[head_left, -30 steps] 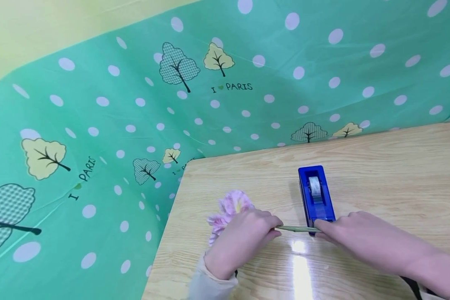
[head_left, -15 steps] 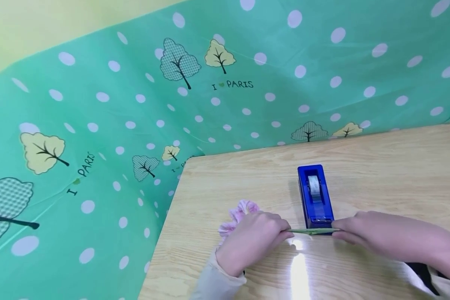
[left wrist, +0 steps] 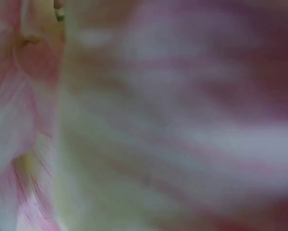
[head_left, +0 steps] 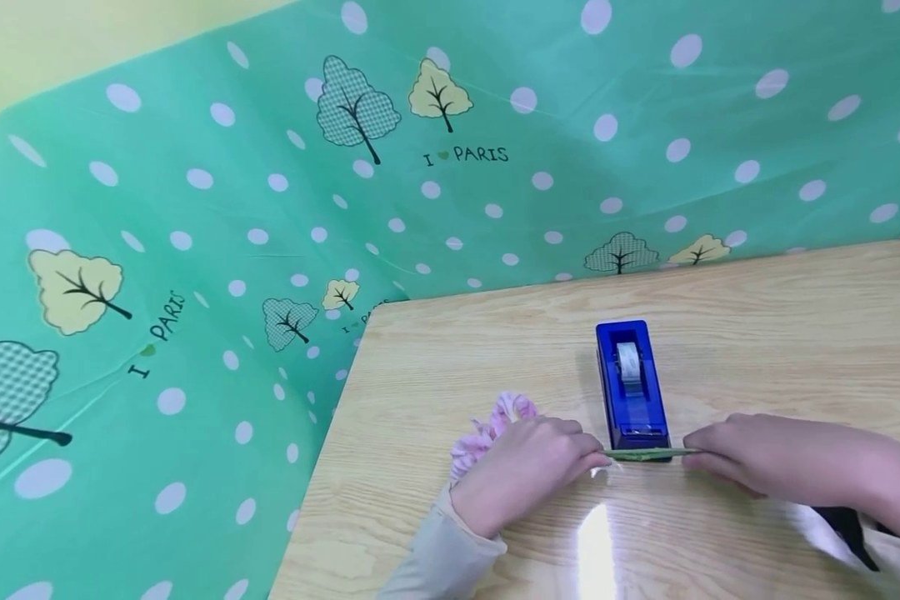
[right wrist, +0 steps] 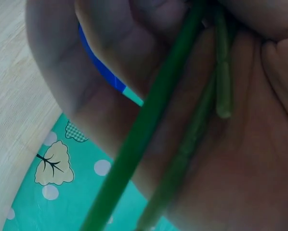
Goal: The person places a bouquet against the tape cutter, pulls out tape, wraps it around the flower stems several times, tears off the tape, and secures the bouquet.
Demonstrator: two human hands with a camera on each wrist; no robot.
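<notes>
Green flower stems [head_left: 645,455] stretch sideways between the two hands, just over the near end of a blue tape dispenser [head_left: 632,408]. My left hand [head_left: 532,467] grips them close to the blossoms, its fingers and thumb meeting on the stems. Pink and white artificial-looking flowers [head_left: 487,437] stick out behind that hand, partly hidden by it. In the left wrist view a blurred petal [left wrist: 173,125] fills most of the picture. My right hand [head_left: 772,454] pinches the other end of the stems between thumb and fingers. Seen from the right wrist, three green stems [right wrist: 144,115] run across the palm.
A roll of clear tape [head_left: 628,363] sits inside the dispenser. The light wooden table [head_left: 465,358] reaches back to a green dotted cloth [head_left: 525,217], which also hangs along the left side. Light glares off the tabletop near the front.
Both hands have moved to the right with the stems and flowers, the right one slightly more at first. The dispenser stays in its place on the table.
</notes>
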